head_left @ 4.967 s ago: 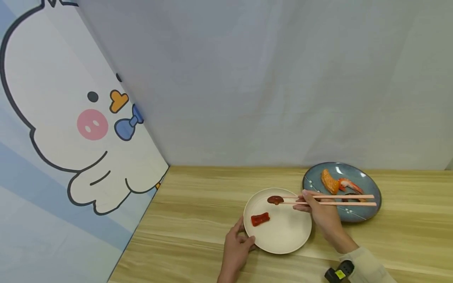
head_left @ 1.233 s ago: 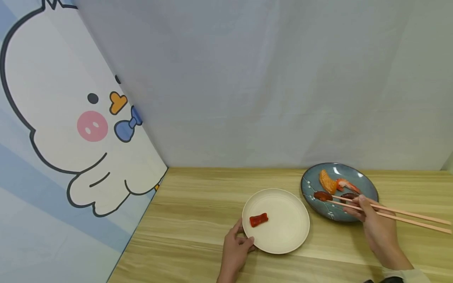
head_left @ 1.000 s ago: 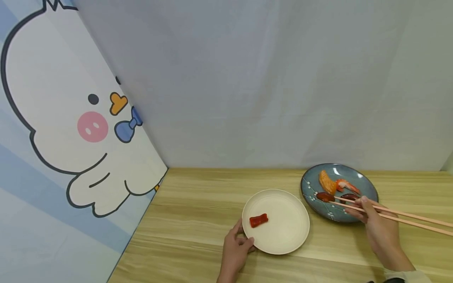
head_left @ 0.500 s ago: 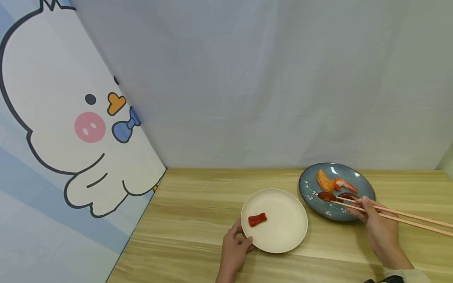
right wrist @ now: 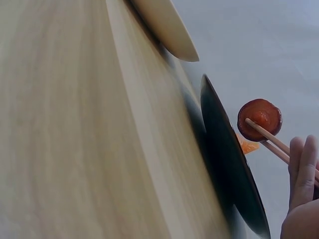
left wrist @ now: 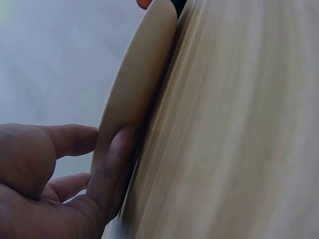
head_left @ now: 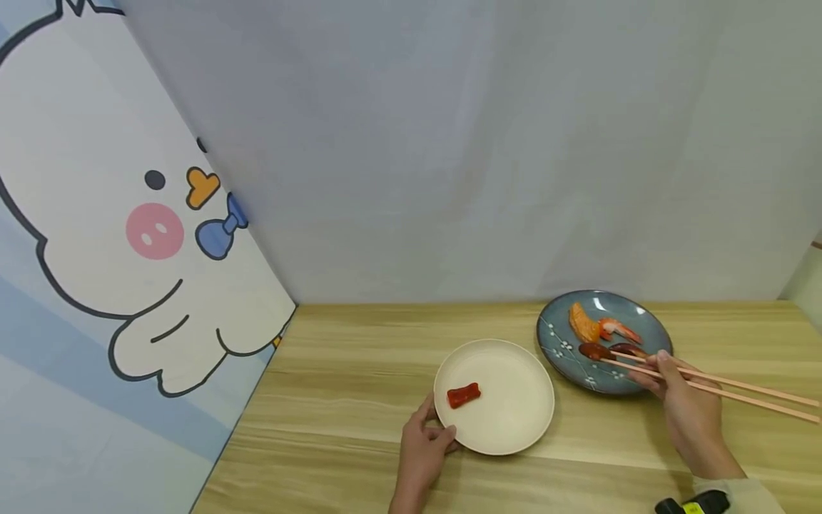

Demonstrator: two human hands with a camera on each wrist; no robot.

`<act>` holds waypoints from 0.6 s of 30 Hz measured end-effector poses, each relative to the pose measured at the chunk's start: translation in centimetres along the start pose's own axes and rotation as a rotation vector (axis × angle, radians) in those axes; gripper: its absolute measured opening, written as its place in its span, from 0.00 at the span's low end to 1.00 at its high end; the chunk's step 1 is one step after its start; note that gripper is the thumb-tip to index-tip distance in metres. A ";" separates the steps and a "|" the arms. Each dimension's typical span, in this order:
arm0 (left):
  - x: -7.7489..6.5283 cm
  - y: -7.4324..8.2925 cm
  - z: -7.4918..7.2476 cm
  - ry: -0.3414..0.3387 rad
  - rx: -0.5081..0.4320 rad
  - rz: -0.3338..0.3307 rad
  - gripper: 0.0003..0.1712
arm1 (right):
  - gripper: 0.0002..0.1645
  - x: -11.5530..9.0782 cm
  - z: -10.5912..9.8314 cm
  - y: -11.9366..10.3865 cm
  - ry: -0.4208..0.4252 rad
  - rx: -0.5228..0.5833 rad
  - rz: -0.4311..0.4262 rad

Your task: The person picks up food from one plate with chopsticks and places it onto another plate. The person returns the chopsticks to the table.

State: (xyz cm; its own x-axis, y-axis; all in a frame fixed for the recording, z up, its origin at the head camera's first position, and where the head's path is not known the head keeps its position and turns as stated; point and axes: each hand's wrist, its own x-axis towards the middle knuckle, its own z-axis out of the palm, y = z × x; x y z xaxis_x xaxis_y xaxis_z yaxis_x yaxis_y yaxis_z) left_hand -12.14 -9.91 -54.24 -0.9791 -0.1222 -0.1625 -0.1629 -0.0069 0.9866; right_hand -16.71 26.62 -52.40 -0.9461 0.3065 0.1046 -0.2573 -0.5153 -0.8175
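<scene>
My right hand point(head_left: 690, 414) holds a pair of wooden chopsticks point(head_left: 738, 389) over the near right side of a blue oval plate point(head_left: 594, 380). A glossy brown mushroom cap point(right wrist: 260, 110) is pinched between their tips, raised above that plate in the right wrist view. On the blue plate lie an orange fish-like piece point(head_left: 583, 325), a shrimp point(head_left: 619, 329) and a second dark brown piece point(head_left: 624, 348), partly hidden behind the chopsticks. My left hand point(head_left: 422, 450) grips the left rim of a round cream plate point(head_left: 507, 428), thumb point(left wrist: 75, 139) at its edge. A red bone-shaped piece point(head_left: 464, 395) lies on it.
Both plates stand on a wood-grain table point(head_left: 347, 371), the blue one to the right and farther back. A grey cloth wall point(head_left: 449, 157) rises behind the table, and a cartoon-printed panel point(head_left: 83, 235) borders its left side.
Since five seconds ago, my right hand has carried the mushroom from over the cream plate to over the blue plate. Lately it has shifted only slightly. My left hand keeps its grip.
</scene>
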 end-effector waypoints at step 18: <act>-0.2 0.2 -0.1 -0.012 -0.002 0.000 0.43 | 0.16 0.0 -0.3 -0.3 0.031 -0.007 0.016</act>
State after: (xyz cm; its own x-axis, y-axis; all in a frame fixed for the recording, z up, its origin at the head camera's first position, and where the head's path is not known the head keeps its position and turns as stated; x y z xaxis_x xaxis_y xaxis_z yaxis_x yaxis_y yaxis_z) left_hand -11.97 -9.97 -53.96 -0.9805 -0.1102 -0.1625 -0.1626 -0.0085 0.9867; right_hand -16.56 27.07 -52.33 -0.9437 0.3225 0.0738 -0.2403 -0.5147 -0.8230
